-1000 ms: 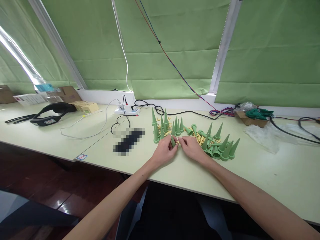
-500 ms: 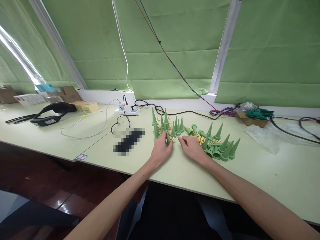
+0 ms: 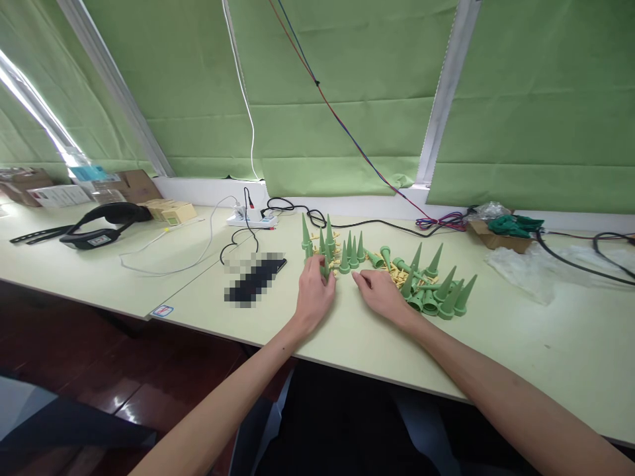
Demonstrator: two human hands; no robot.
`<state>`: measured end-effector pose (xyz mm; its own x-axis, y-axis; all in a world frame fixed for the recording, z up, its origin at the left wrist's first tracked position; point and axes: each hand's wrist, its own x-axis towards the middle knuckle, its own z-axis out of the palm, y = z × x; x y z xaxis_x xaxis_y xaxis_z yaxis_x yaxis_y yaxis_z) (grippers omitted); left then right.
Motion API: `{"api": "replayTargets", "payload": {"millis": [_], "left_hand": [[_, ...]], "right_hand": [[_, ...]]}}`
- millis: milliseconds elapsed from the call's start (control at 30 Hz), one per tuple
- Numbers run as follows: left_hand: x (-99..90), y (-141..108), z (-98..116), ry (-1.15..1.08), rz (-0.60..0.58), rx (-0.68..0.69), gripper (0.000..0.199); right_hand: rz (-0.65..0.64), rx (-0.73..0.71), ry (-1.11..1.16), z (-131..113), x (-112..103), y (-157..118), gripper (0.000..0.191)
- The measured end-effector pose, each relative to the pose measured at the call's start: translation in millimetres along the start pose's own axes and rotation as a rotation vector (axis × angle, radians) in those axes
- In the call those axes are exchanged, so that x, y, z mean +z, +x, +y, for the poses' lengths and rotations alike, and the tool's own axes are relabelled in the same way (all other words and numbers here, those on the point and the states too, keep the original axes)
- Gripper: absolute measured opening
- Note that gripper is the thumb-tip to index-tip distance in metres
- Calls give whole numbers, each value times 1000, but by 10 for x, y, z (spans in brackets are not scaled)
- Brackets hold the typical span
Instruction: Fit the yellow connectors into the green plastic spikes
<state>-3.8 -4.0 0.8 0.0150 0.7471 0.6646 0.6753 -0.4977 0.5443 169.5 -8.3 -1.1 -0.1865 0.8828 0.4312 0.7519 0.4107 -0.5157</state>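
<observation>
Green cone-shaped plastic spikes [image 3: 304, 231]: in the head view, one group stands points-up on the pale cream tabletop [image 3: 520, 357], toward its far edge; a mixed heap of green spikes [image 3: 448, 304], some upright, some lying with hollow bases showing, sits further right and closer to the near edge.
Left hand [image 3: 315, 294]: apart from the right; fingers and thumb close around one green spike [image 3: 326, 268] beside the standing group; how firmly, I cannot tell.
Right hand [image 3: 381, 292]: just left of the heap, fingers curled; whether the tips pinch anything cannot be told.
Small yellow pieces [image 3: 397, 274]: loose among the heap, with more between the standing spikes; probably light, stiff plastic, best pinched singly.
Spike weight: likely very light, being hollow, so a nudge could topple its neighbours.
Spike stiffness: probably rigid, hardly fragile, though the thin point may bend under pressure.
Spike surface: looks smooth; fingers could slide up the taper.
Spike hold: best low, just above the wide round base, thumb opposite fingertips.
</observation>
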Motion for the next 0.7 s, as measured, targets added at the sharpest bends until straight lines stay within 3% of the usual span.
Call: {"api": "replayTargets", "payload": {"millis": [400, 600, 700], "left_hand": [[-21, 13, 15, -37, 89, -9, 28], [-32, -8, 64, -127, 208, 32, 29], [-18, -42, 79, -136, 115, 144, 17]], "right_hand": [[-17, 3, -12, -3, 1, 0, 47], [-18, 2, 2, -5, -1, -10, 47], [-14, -8, -5, 8, 10, -8, 46]]}}
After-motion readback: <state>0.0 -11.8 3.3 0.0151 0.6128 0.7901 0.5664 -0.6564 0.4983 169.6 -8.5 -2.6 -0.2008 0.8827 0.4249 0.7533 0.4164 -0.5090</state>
